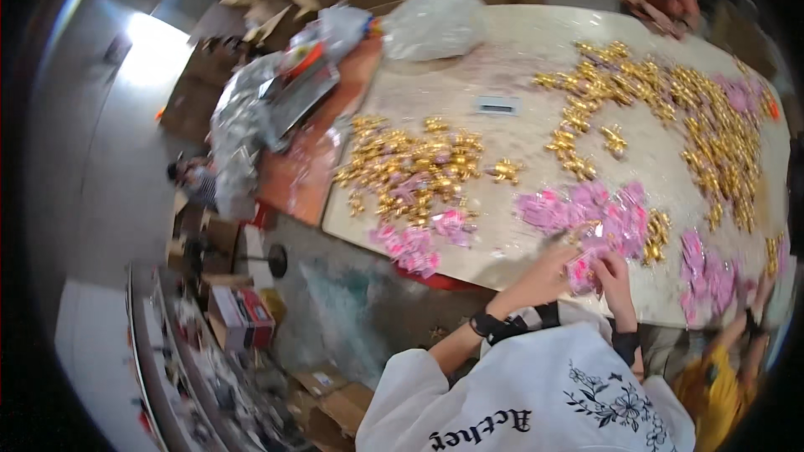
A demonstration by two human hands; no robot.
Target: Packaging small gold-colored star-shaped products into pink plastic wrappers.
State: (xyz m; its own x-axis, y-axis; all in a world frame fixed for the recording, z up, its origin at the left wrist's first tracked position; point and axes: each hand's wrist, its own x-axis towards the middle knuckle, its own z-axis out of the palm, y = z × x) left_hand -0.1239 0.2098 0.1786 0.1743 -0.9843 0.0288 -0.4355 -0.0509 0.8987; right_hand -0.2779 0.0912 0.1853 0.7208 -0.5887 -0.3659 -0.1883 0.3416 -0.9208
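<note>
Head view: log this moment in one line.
left hand: at pink packets; right hand: holding pink packet; gold pieces: heaped left, right; table: cream

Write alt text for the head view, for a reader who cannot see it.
A person's left hand and right hand hold a pink packet over a pale table. More pink packets and heaps of shiny gold pieces cover much of it; another person's hands show at the far edge.

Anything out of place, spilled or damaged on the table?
Nothing clearly damaged. Two strays: one gold piece lies alone inside the curve of the right-hand gold pile, and another gold piece sits just off the left gold pile; most others are heaped.
</note>
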